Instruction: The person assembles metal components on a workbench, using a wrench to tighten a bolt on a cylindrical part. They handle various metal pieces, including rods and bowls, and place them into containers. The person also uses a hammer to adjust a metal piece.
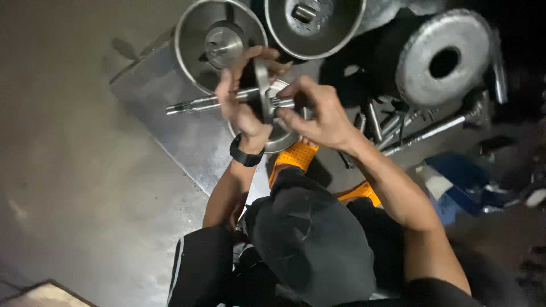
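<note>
I hold a long steel shaft with a round metal disc threaded on it, above the floor. My left hand wraps the shaft and the disc's left side; a black watch sits on that wrist. My right hand grips the shaft's splined end on the disc's right side. A second shiny disc lies just below my hands. My knees in dark trousers and orange sandals are beneath.
A metal sheet lies on the concrete floor. Two dished pulley halves sit at the top, a grey disc with a centre hole at right. Loose rods and tools and blue items lie right.
</note>
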